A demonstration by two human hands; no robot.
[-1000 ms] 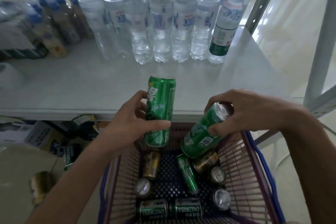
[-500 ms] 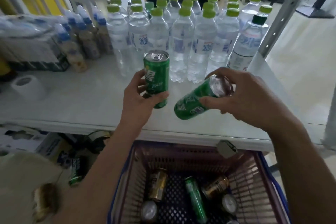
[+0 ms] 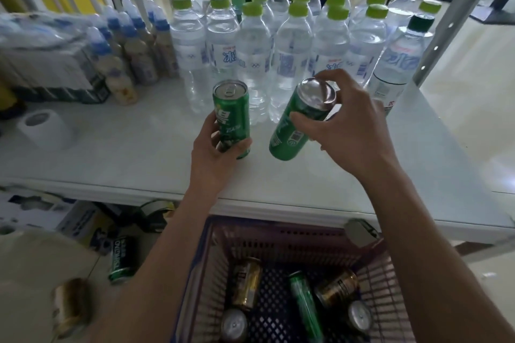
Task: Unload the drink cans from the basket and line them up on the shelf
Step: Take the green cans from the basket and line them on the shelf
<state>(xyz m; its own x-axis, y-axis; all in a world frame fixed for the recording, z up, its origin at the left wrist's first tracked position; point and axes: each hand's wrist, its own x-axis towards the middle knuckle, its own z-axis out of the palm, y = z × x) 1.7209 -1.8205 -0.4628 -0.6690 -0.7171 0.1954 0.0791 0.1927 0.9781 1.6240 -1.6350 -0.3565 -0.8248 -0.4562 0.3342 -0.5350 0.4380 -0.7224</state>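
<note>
Upright can (image 3: 231, 115) and tilted can (image 3: 292, 133), both green, over the white shelf (image 3: 125, 153): my left hand (image 3: 214, 159) curls round the upright one's lower half, and my right hand (image 3: 354, 131) pinches the tilted one at its top rim. Whether either base touches the shelf I cannot tell. Green-capped water bottles (image 3: 292, 50) stand just behind; the basket (image 3: 278, 239) below holds more cans.

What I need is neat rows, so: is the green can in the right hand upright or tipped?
Tipped. The right hand grips the green can near its silver end, and its body visibly slants.
</note>
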